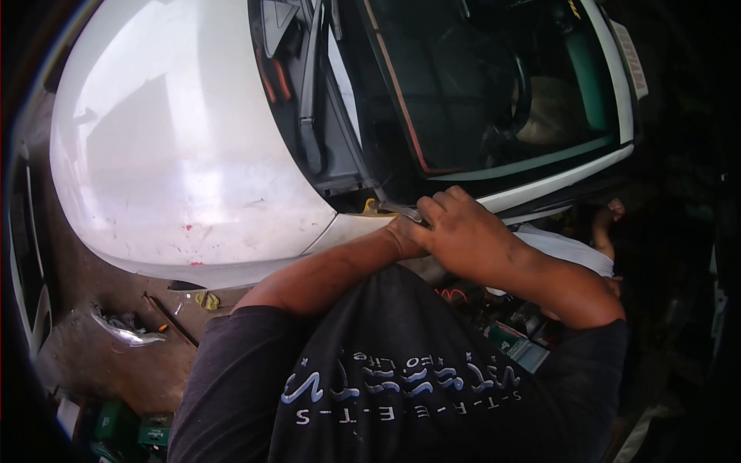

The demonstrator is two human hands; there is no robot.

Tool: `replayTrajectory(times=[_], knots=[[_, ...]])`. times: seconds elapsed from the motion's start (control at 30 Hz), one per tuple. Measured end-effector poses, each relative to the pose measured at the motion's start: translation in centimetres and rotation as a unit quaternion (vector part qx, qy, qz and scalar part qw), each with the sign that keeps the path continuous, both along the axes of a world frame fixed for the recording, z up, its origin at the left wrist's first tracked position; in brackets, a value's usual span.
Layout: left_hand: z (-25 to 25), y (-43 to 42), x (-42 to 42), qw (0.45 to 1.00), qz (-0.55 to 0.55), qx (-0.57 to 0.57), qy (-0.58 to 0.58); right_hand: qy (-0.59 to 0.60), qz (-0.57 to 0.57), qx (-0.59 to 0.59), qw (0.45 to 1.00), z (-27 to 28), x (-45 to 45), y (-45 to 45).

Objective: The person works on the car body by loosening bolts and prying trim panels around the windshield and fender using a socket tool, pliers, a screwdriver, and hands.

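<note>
Both of my hands meet at the rear corner of a white car's fender (351, 231), beside the base of the windshield (463, 100). My right hand (461, 230) is closed, its fingers curled by the end of a thin grey metal piece (397, 209) whose kind I cannot make out. My left hand (407, 235) lies against it from the left; its fingers are mostly hidden. Just left of the metal piece a yellow bracket (370, 206) shows in the gap between hood and windshield.
The white hood (170, 147) spans the left, with a wiper arm (310, 116) behind it. A brown rod (170, 320) and a crumpled silvery piece (127, 328) lie on the floor. Green boxes (116, 428) stand lower left. Another person's white shirt (567, 248) shows at right.
</note>
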State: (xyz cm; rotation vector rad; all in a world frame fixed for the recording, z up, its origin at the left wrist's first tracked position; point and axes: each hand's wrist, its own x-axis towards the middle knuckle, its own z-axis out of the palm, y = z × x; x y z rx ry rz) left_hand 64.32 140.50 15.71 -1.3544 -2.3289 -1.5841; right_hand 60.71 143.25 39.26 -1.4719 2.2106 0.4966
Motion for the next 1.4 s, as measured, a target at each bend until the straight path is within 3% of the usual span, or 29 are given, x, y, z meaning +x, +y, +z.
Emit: replayTrajectory(times=[0.13, 0.27, 0.33, 0.37, 0.4, 0.43, 0.47, 0.57, 0.63, 0.77, 0.83, 0.87, 0.9, 0.93, 0.97, 1.0, 1.03, 1.1, 1.17, 1.2, 1.27, 1.37, 1.4], knots=[[0.0, 0.1, 0.0, 1.0, -0.008, -0.012, -0.013, -0.003, 0.045, -0.076, 0.996, -0.9, -0.2, 0.7], [-0.4, 0.5, 0.3, 1.0, 0.0, -0.021, -0.022, -0.052, 0.006, -0.069, 0.996, -1.8, -1.4, 1.2], [4.6, -2.9, 0.3, 0.984, -0.012, 0.031, -0.178, -0.123, -0.286, -0.065, 0.948, -1.7, -1.1, 0.0], [4.9, -3.1, 0.2, 0.965, -0.02, 0.055, -0.254, -0.124, -0.286, -0.065, 0.948, -1.9, -1.6, -0.2], [5.2, -3.3, 0.1, 0.941, -0.022, 0.082, -0.329, -0.171, -0.368, -0.094, 0.909, -2.4, -2.4, -0.4], [3.6, -2.0, -0.4, 0.968, -0.037, 0.076, -0.237, -0.216, -0.447, -0.121, 0.86, -2.7, -2.9, -0.6], [2.1, -0.8, -0.7, 0.986, -0.049, 0.068, -0.143, -0.218, -0.444, -0.123, 0.86, -2.6, -2.9, -0.7], [3.1, -1.8, 0.0, 0.998, -0.004, 0.019, -0.061, -0.158, -0.39, -0.051, 0.906, -1.8, -2.7, -1.3], [-0.9, 0.8, 0.3, 0.997, 0.041, 0.009, 0.07, -0.034, -0.236, -0.084, 0.968, -1.6, -1.4, -1.0], [1.1, 0.7, 0.0, 0.995, 0.049, 0.085, -0.005, -0.049, -0.143, -0.036, 0.988, -0.5, -0.9, -1.2], [-0.5, 2.0, 0.2, 0.993, 0.095, 0.064, 0.039, 0.027, -0.003, -0.072, 0.997, -0.7, -1.0, -1.1], [-0.7, 1.8, 0.2, 0.993, 0.098, 0.059, 0.037, 0.031, -0.003, -0.067, 0.997, -1.2, -1.1, -0.3], [0.9, 0.4, -0.2, 0.994, -0.016, 0.022, -0.102, 0.028, 0.0, -0.07, 0.997, -1.6, -1.0, -0.2], [1.7, -0.4, -0.4, 0.963, -0.13, -0.014, -0.237, -0.007, -0.133, 0.004, 0.991, -1.8, -0.9, -0.2], [1.2, -0.1, -0.3, 0.963, -0.128, -0.015, -0.237, -0.039, -0.263, 0.079, 0.961, -1.9, -0.7, -0.2], [1.0, 0.1, -0.3, 0.987, -0.083, -0.006, -0.138, -0.038, -0.261, 0.077, 0.962, -1.9, -0.6, -0.3], [0.7, 0.4, -0.3, 0.999, -0.037, 0.004, -0.037, -0.064, -0.316, 0.02, 0.946, -1.9, -0.4, -0.4], [1.3, -0.9, 0.1, 1.0, -0.02, -0.008, 0.011, -0.091, -0.369, -0.036, 0.924, -1.2, -0.2, -1.2], [0.4, 0.2, 0.6, 0.998, -0.003, -0.02, 0.058, -0.133, -0.31, 0.053, 0.94, 0.1, -0.3, -2.6], [-2.3, 3.6, 0.9, 0.996, 0.064, 0.062, 0.029, -0.133, -0.31, 0.055, 0.94, 0.1, -0.4, -2.4], [-2.9, 4.6, 1.0, 0.981, 0.129, 0.144, 0.0, -0.007, -0.011, -0.002, 1.0, -0.1, -0.6, -1.5], [-0.5, 1.6, 0.4, 0.984, 0.112, -0.016, 0.14, 0.026, 0.063, 0.016, 0.998, -0.6, -0.7, -0.8], [-0.6, 1.5, 0.4, 0.998, 0.042, -0.012, 0.049, 0.027, 0.061, 0.017, 0.998, -1.1, -0.7, -0.4]])
